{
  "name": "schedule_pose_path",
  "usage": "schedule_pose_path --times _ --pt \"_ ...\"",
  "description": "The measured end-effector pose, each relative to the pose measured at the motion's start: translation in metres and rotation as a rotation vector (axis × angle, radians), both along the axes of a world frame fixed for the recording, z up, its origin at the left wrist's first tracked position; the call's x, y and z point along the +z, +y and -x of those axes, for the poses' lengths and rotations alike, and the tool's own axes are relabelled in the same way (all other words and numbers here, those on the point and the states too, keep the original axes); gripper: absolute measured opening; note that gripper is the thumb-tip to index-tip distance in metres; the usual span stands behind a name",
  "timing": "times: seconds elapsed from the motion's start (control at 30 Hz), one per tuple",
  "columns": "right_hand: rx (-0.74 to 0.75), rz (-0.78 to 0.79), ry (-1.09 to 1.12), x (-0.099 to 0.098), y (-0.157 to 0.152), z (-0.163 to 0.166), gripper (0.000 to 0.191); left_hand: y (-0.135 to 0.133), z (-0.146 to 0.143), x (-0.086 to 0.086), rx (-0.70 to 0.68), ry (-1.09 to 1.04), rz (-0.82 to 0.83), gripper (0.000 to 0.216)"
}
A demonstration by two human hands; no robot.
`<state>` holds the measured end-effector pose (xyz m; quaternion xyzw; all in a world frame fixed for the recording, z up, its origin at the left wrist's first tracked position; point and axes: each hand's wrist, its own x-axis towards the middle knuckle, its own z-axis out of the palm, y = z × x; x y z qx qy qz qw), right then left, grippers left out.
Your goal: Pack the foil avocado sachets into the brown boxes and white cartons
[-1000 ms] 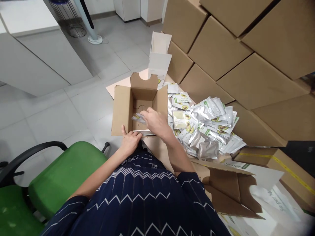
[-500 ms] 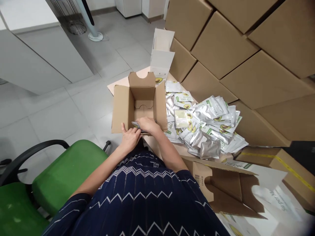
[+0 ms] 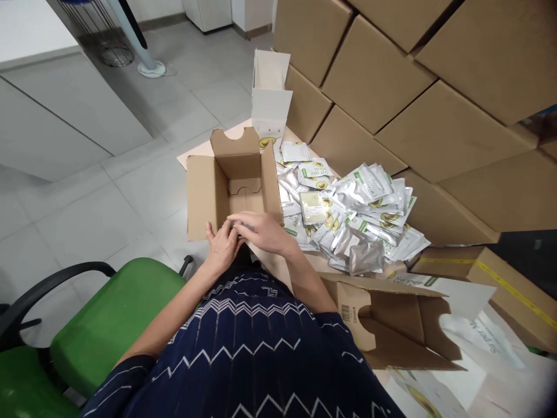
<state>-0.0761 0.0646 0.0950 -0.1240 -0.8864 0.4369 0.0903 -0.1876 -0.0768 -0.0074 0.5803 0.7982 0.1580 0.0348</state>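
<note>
An open brown cardboard box [image 3: 203, 197] stands at the table's edge before me, flaps spread, its visible inner floor bare. My left hand [image 3: 221, 251] is closed at the box's near edge, thumb pointing up beside the left flap. Against its fingertips, my right hand [image 3: 265, 231] bends over the same edge, fingers closed. A sliver of a small grey thing [image 3: 242, 225] shows between the hands; its kind is mostly hidden by the fingers. Right of the box lies a heap of silver-and-white sachets [image 3: 348, 203] with avocado pictures.
An open white carton [image 3: 272, 104] stands behind the sachets. Stacked brown cartons [image 3: 369, 75] wall off the right. Another open brown box [image 3: 391, 319] lies on its side at lower right. A green chair [image 3: 117, 313] is at my left, and grey floor tiles [image 3: 143, 186] lie beyond.
The view has shifted slightly. My right hand has drawn back from inside the box to its near edge, closer against my left hand, covering more of the small grey thing.
</note>
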Motion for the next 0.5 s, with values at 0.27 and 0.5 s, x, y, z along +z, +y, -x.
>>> schedule_pose_path --times 0.27,0.5 --pt "-0.906 -0.223 -0.401 -0.063 0.094 -0.081 0.053 -0.003 0.003 -0.002 -0.046 0.054 -0.054 0.028" --pt "-0.953 -0.232 -0.945 -0.154 0.102 -0.103 0.066 -0.003 0.002 0.000 -0.053 0.055 -0.042 0.027"
